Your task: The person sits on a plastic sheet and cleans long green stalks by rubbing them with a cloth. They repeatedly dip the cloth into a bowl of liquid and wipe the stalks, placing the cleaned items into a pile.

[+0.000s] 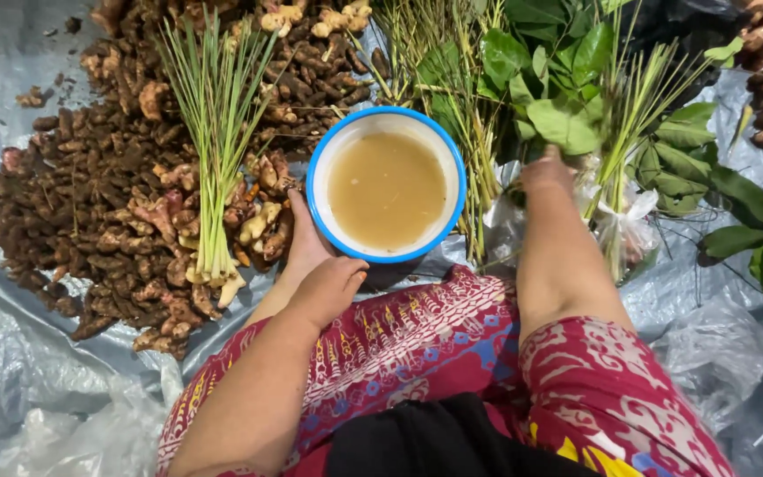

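Left hand (328, 283) resting loosely open beside bowl (386, 183) of cloudy liquid, gripping nothing. Right hand (547, 170) reaching into leaves (567, 124); grip not discernible. Roots (108, 212) at left.

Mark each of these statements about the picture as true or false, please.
1. The bowl has a blue rim. True.
2. The bowl is empty. False: it holds a cloudy tan liquid.
3. The right hand reaches into the green leaves. True.
4. The lemongrass bundle lies right of the bowl. False: it lies left, on the ginger roots.
5. The left hand rests near the bowl's lower left edge. True.
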